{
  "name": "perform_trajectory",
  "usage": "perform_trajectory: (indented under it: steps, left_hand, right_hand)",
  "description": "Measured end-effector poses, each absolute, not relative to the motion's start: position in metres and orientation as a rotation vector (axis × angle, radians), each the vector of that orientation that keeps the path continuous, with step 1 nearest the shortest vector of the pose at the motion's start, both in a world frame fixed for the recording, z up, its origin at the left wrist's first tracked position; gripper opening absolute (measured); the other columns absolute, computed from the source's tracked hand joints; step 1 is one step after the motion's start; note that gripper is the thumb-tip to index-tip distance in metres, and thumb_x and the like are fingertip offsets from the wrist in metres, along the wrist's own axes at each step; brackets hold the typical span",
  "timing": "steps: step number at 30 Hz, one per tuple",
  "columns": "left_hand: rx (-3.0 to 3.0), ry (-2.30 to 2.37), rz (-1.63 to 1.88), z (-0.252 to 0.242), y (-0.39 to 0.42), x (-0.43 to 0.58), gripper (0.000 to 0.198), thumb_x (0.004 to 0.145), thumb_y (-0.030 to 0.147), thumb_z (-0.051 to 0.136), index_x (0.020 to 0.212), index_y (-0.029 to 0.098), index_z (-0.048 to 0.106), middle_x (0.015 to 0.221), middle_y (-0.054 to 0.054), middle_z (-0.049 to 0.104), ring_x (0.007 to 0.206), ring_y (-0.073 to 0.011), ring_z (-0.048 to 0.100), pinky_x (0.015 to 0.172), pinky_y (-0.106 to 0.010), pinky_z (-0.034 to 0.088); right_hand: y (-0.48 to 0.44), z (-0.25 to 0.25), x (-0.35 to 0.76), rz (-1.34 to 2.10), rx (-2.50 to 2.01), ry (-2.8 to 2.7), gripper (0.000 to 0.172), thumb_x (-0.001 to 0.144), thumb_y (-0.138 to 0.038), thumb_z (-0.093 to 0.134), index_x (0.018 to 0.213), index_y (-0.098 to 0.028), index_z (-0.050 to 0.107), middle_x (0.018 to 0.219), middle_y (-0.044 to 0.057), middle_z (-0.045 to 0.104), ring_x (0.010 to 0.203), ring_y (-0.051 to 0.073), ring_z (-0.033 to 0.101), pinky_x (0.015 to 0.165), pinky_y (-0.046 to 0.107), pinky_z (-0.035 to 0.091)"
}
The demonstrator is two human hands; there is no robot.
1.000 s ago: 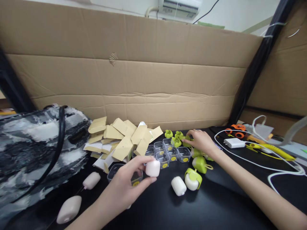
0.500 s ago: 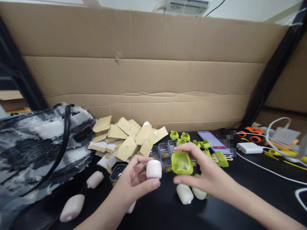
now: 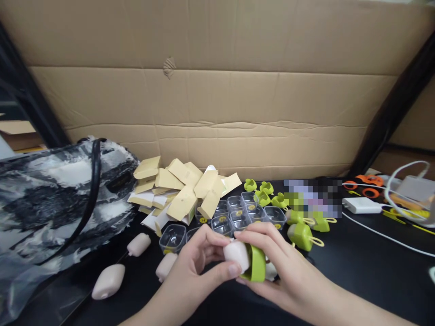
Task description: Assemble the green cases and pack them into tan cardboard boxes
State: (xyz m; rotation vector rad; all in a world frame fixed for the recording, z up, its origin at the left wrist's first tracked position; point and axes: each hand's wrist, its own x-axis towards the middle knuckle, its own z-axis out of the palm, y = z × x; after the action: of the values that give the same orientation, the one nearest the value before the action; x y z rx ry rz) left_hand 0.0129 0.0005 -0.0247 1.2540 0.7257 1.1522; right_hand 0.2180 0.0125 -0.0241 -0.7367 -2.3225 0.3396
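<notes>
One pale block [image 3: 237,256] is pinched by left hand [image 3: 195,271]; right hand [image 3: 285,262] grips green cup [image 3: 258,266] (perhaps so mouth faces block).

- Black tabletop [image 3: 367,271] beneath the left hand [image 3: 204,269] and right hand [image 3: 277,262].
- Creased cardboard panel [image 3: 217,99] standing upright beyond both hands.
- Dark leaning post [image 3: 30,97] beyond the left hand, leftward.
- Second leaning post [image 3: 390,117] beyond the right hand, rightward.

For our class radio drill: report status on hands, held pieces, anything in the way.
Left hand gripping pale piece. Right hand holding green cup. Piece at cup's mouth, depth unclear. No obstruction visible between them.
</notes>
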Motion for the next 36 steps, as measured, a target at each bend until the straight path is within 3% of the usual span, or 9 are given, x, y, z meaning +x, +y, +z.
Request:
perform_trajectory:
  steps: [9, 12, 15, 24, 29, 36]
  left_hand:
    - [1.287, 0.692, 1.068, -0.021, -0.001, 0.013, 0.023, 0.078, 0.026, 0.076, 0.089, 0.022, 0.057, 0.083, 0.004, 0.070, 0.081, -0.0127, 0.065, 0.073, -0.024, 0.050]
    - [1.284, 0.649, 1.042, -0.024, -0.002, 0.014, 0.040, 0.081, 0.022, 0.074, 0.107, 0.027, 0.045, 0.091, 0.003, 0.070, 0.088, -0.0154, 0.066, 0.079, -0.029, 0.049]
    - [1.263, 0.637, 1.015, -0.028, -0.002, 0.015, 0.049, 0.080, 0.021, 0.075, 0.110, 0.029, 0.038, 0.091, 0.004, 0.069, 0.086, -0.0147, 0.066, 0.078, -0.029, 0.048]
    - [1.435, 0.687, 0.859, -0.026, -0.007, 0.014, 0.025, 0.083, 0.031, 0.070, 0.101, 0.023, 0.053, 0.105, -0.003, 0.067, 0.099, -0.0187, 0.061, 0.087, -0.035, 0.044]
    - [1.079, 0.626, 0.928, -0.038, -0.004, 0.021, 0.048, 0.077, 0.049, 0.073, 0.111, 0.024, 0.050, 0.097, -0.002, 0.066, 0.090, -0.0171, 0.063, 0.077, -0.029, 0.047]
    - [0.846, 0.613, 0.869, -0.034, -0.012, 0.033, 0.044, 0.074, 0.054, 0.074, 0.103, 0.022, 0.065, 0.082, 0.001, 0.058, 0.077, -0.0130, 0.056, 0.066, -0.021, 0.043]
  right_hand:
    - [0.010, -0.020, 0.216, 0.331, -0.748, -2.316, 0.056, 0.086, -0.026, 0.065, 0.132, -0.028, 0.033, 0.120, 0.009, 0.051, 0.105, 0.023, 0.062, 0.084, 0.034, 0.058]
    - [0.010, -0.018, 0.215, 0.316, -0.753, -2.342, 0.054, 0.082, -0.022, 0.068, 0.126, -0.028, 0.037, 0.114, 0.007, 0.052, 0.097, 0.021, 0.063, 0.078, 0.033, 0.058]
    - [0.010, -0.019, 0.213, 0.305, -0.735, -2.349, 0.049, 0.077, -0.018, 0.070, 0.114, -0.026, 0.040, 0.105, 0.005, 0.054, 0.089, 0.019, 0.061, 0.072, 0.031, 0.056]
    - [0.006, -0.019, 0.209, 0.308, -0.810, -2.263, 0.054, 0.057, -0.011, 0.072, 0.094, -0.026, 0.035, 0.083, -0.003, 0.052, 0.065, 0.015, 0.053, 0.053, 0.025, 0.045]
    - [0.010, -0.024, 0.206, 0.231, -0.686, -2.183, 0.050, 0.066, -0.017, 0.072, 0.097, -0.026, 0.033, 0.087, 0.000, 0.053, 0.072, 0.018, 0.055, 0.060, 0.029, 0.047]
    - [0.011, -0.032, 0.199, 0.167, -0.540, -2.155, 0.046, 0.083, -0.032, 0.068, 0.109, -0.023, 0.031, 0.099, 0.006, 0.051, 0.085, 0.019, 0.059, 0.072, 0.031, 0.053]
